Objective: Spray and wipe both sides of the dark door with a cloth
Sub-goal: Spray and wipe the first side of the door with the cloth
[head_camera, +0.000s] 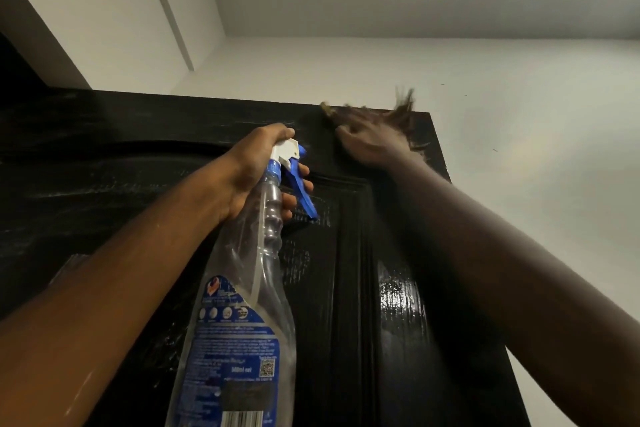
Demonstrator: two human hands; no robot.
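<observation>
I am at the top rail of the dark door [104, 166], looking up at it, with the white wall [519, 97] at 3 o'clock of its edge. My left hand [249, 170] grips the neck of the spray bottle [249, 288], thumb over the white head and 2 fingers [304, 170] curled just behind the blue trigger [301, 194]; the clear body hangs toward 6 o'clock and the nozzle faces the panel. My right hand [370, 142] is up at 1 o'clock from the left one, against the door's top corner and smeared by motion blur. The cloth [403, 109] shows as a brownish, frayed blur at its fingertips, along the upper edge. I cannot tell whether those fingers are curled round the cloth or lie flat on it. To do this step well, I judge that I should work the cloth along the rail in overlapping strokes, push it into the moulding grooves at 6 o'clock of the hand, and hold the bottle clear of the arm's path. Streaks and a wet sheen [398, 305] at 5 o'clock of the right hand suggest this face is sprayed but not wiped dry. The door's other side is out of view.
</observation>
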